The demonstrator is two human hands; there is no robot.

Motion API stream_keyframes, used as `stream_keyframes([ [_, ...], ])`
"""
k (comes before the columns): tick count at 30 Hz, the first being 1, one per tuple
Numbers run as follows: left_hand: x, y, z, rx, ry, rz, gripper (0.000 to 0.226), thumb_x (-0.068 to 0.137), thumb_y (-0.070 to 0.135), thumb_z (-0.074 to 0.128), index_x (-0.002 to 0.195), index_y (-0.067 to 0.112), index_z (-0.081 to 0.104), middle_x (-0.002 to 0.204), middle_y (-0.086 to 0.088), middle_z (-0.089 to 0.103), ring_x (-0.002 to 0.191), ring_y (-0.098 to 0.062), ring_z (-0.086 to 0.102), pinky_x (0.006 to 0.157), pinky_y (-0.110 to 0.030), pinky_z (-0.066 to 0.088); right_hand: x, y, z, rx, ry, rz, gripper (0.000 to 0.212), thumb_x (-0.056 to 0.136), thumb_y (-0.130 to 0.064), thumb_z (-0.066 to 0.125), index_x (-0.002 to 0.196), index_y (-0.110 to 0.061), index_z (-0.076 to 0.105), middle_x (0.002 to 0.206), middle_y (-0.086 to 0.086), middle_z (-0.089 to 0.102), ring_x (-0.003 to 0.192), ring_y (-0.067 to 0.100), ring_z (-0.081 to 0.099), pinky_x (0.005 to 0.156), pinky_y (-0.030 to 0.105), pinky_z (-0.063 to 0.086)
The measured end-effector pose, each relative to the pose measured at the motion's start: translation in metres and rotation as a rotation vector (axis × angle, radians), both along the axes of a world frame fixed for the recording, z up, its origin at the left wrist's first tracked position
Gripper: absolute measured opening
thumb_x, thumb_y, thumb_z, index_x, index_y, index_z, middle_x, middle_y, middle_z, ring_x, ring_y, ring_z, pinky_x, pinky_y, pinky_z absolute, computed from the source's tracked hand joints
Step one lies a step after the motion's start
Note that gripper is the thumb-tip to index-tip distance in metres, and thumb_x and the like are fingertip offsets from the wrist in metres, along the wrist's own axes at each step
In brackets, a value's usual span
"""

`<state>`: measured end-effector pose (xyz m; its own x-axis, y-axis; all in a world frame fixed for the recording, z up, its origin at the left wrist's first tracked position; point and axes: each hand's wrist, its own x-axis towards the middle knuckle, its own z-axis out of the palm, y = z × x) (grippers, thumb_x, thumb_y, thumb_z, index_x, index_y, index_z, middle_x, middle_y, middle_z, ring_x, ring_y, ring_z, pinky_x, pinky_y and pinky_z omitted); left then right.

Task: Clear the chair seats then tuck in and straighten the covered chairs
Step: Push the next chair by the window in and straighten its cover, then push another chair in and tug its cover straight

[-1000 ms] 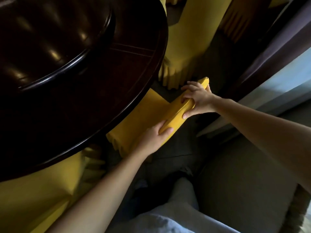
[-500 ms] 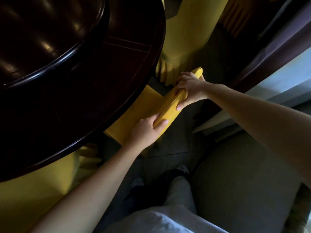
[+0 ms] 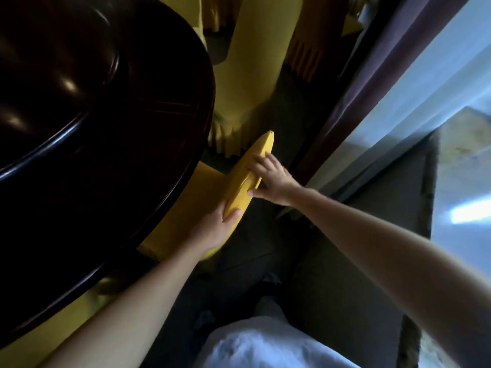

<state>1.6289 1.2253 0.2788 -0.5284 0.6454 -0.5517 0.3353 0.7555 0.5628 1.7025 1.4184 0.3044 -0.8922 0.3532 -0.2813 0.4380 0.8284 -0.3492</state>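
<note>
A chair in a yellow cover (image 3: 244, 179) stands against the round dark table (image 3: 106, 134). Its seat (image 3: 186, 216) reaches under the table edge and the top of its backrest faces me. My left hand (image 3: 215, 229) grips the near end of the backrest top, thumb over the rim. My right hand (image 3: 268, 179) holds the far part of the same backrest top, fingers over it and thumb on the near side. What lies on the seat under the table is hidden.
A second yellow-covered chair (image 3: 252, 75) stands just beyond, and a third (image 3: 34, 341) at the lower left. A dark curtain (image 3: 372, 83) and bright window (image 3: 425, 88) line the right side. Grey carpet (image 3: 332, 288) runs between chairs and window. My leg (image 3: 265, 341) shows below.
The chair has gone further in under the table, with both hands on its backrest. My right hand has loosened and shifted along the top. The view has tipped toward the window.
</note>
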Motion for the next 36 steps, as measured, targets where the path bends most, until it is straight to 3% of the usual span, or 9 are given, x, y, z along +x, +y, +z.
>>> stream_keyframes([
  [4, -0.005, 0.000, 0.002, -0.012, 0.031, -0.085, 0.071, 0.089, 0.068, 0.024, 0.149, 0.031, 0.015, 0.151, -0.007, 0.034, 0.134, -0.033, 0.038, 0.109, -0.053, 0.032, 0.003, -0.030, -0.003, -0.171, 0.022, -0.118, 0.063, 0.092, -0.052, 0.049, 0.147, -0.032, 0.025, 0.159, -0.011, -0.007, 0.143, 0.028, 0.024, 0.115, 0.059, 0.013],
  [12, -0.018, -0.002, 0.009, -0.168, -0.018, -0.222, 0.076, 0.085, 0.074, 0.018, 0.149, 0.036, 0.000, 0.158, -0.002, 0.015, 0.143, -0.030, 0.022, 0.115, -0.051, 0.021, 0.004, -0.035, 0.000, -0.107, -0.034, -0.056, 0.061, 0.093, -0.058, 0.040, 0.148, -0.035, 0.024, 0.159, -0.011, -0.002, 0.144, 0.030, 0.021, 0.114, 0.059, 0.008],
  [14, -0.027, -0.003, 0.004, -0.189, -0.036, -0.210, 0.088, 0.071, 0.087, 0.010, 0.147, 0.043, -0.001, 0.160, 0.001, 0.009, 0.145, -0.030, 0.013, 0.116, -0.053, 0.013, 0.005, -0.030, 0.002, -0.083, -0.059, -0.004, 0.061, 0.093, -0.060, 0.037, 0.148, -0.038, 0.021, 0.160, -0.011, -0.001, 0.143, 0.029, 0.024, 0.114, 0.060, 0.008],
  [16, -0.034, 0.001, 0.002, -0.206, -0.014, -0.176, 0.085, 0.073, 0.085, 0.007, 0.147, 0.043, -0.004, 0.160, 0.003, 0.002, 0.147, -0.027, 0.001, 0.117, -0.052, 0.003, 0.005, -0.017, 0.008, -0.056, -0.084, 0.070, 0.060, 0.094, -0.060, 0.034, 0.148, -0.041, 0.018, 0.160, -0.011, 0.000, 0.143, 0.026, 0.025, 0.114, 0.060, 0.007],
  [22, -0.056, 0.057, 0.021, -0.030, 0.211, -0.213, 0.071, 0.090, 0.064, 0.014, 0.149, 0.030, -0.007, 0.160, 0.006, -0.008, 0.145, -0.015, -0.013, 0.117, -0.047, -0.008, -0.002, 0.031, 0.024, -0.028, -0.070, 0.128, 0.063, 0.095, -0.059, 0.033, 0.150, -0.041, 0.009, 0.161, -0.010, -0.001, 0.148, 0.023, 0.004, 0.116, 0.059, 0.007],
  [27, -0.058, 0.126, 0.046, -0.002, 0.453, -0.284, 0.072, 0.090, 0.067, 0.011, 0.148, 0.031, -0.012, 0.158, 0.008, -0.013, 0.144, -0.014, -0.017, 0.114, -0.046, -0.014, -0.001, 0.081, 0.034, 0.020, 0.000, 0.055, 0.065, 0.095, -0.059, 0.033, 0.151, -0.038, 0.008, 0.161, -0.005, -0.005, 0.147, 0.021, -0.013, 0.116, 0.054, -0.001],
  [29, -0.052, 0.149, 0.052, 0.011, 0.520, -0.297, 0.079, 0.083, 0.073, 0.003, 0.148, 0.030, -0.013, 0.158, 0.008, -0.014, 0.144, -0.012, -0.018, 0.113, -0.046, -0.015, 0.001, 0.105, 0.038, 0.021, 0.016, 0.039, 0.067, 0.094, -0.059, 0.033, 0.151, -0.036, 0.006, 0.161, -0.006, -0.006, 0.147, 0.019, -0.013, 0.117, 0.053, -0.001],
  [33, -0.046, 0.186, 0.056, 0.076, 0.562, -0.299, 0.114, 0.049, 0.085, -0.028, 0.148, 0.031, -0.011, 0.158, 0.009, -0.013, 0.144, -0.011, -0.018, 0.112, -0.045, -0.016, 0.002, 0.147, 0.043, 0.028, 0.044, 0.004, 0.071, 0.094, -0.059, 0.034, 0.152, -0.033, 0.003, 0.161, -0.006, -0.007, 0.147, 0.017, -0.014, 0.118, 0.050, -0.001],
  [36, -0.045, 0.213, 0.059, 0.071, 0.536, -0.304, 0.117, 0.048, 0.086, -0.027, 0.149, 0.030, -0.009, 0.158, 0.009, -0.013, 0.144, -0.011, -0.017, 0.113, -0.046, -0.014, 0.004, 0.170, 0.046, 0.026, 0.081, -0.029, 0.072, 0.094, -0.058, 0.036, 0.152, -0.031, 0.003, 0.161, -0.006, -0.008, 0.147, 0.016, -0.014, 0.118, 0.048, -0.002],
])
